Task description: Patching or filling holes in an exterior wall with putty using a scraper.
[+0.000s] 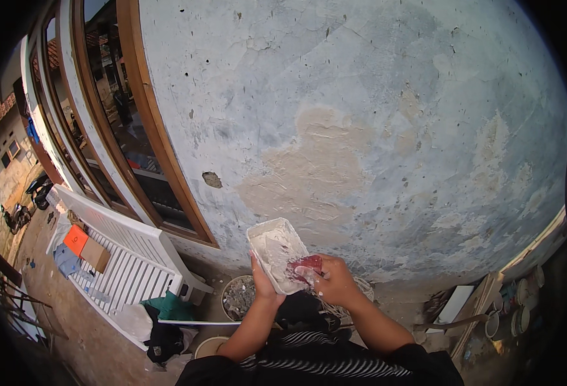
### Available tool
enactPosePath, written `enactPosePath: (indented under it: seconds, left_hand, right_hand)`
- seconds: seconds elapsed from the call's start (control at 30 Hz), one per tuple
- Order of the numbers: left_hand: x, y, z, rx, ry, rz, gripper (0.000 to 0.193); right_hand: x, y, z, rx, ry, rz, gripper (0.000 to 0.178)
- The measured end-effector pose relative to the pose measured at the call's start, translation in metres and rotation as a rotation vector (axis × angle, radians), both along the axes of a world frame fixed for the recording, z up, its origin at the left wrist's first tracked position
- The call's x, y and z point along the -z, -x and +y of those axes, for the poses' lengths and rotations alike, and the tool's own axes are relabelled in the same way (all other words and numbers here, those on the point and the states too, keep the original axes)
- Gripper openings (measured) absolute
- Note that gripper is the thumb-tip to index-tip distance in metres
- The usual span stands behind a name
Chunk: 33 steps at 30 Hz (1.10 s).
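Note:
My left hand (265,281) grips a white rectangular tub (303,247) from its left side and underneath, holding it tilted before the wall. Pale wet putty (272,243) coats the inside. My right hand (338,284) is closed around a red putty scraper (308,262), smeared with white, at the tub's right side. The scraper's working edge is partly lost against the putty. Just beyond the tub, a broad beige patch of filler (312,170) spreads over the worn light-blue wall (386,58).
To the left stands a white slatted bench (138,257) bearing an orange box (75,240), a cardboard box (95,255) and cloths. A bucket of rubble (238,299) sits below my left hand. Brown-framed windows (143,103) line the wall's left. Boards (456,303) and containers lie at right.

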<state>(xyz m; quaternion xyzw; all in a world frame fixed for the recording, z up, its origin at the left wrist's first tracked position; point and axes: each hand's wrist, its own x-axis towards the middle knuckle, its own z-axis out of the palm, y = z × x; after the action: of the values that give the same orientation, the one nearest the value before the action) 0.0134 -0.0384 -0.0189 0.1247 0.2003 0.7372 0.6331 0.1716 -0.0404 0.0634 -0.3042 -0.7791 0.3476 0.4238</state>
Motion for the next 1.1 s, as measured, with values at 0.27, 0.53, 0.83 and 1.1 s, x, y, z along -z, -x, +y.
enactPosePath:
  seconds: [0.27, 0.53, 0.83, 1.1]
  left_hand:
    - [-0.007, 0.017, -0.004, 0.005, -0.062, -0.064, 0.078]
    - [-0.015, 0.049, -0.021, 0.000, -0.080, -0.039, 0.076]
    - [-0.009, 0.067, -0.056, -0.205, -0.153, -0.027, 0.067]
    - [-0.004, 0.049, -0.101, -0.328, -0.001, 0.033, 0.070]
  right_hand:
    - [0.002, -0.008, 0.014, 0.074, 0.557, 0.296, 0.019]
    - [0.018, 0.005, -0.008, 0.206, 0.392, 0.221, 0.017]
    - [0.020, 0.015, -0.022, 0.034, 0.133, -0.013, 0.015]
    - [0.044, 0.001, -0.031, -0.187, 0.272, -0.065, 0.025]
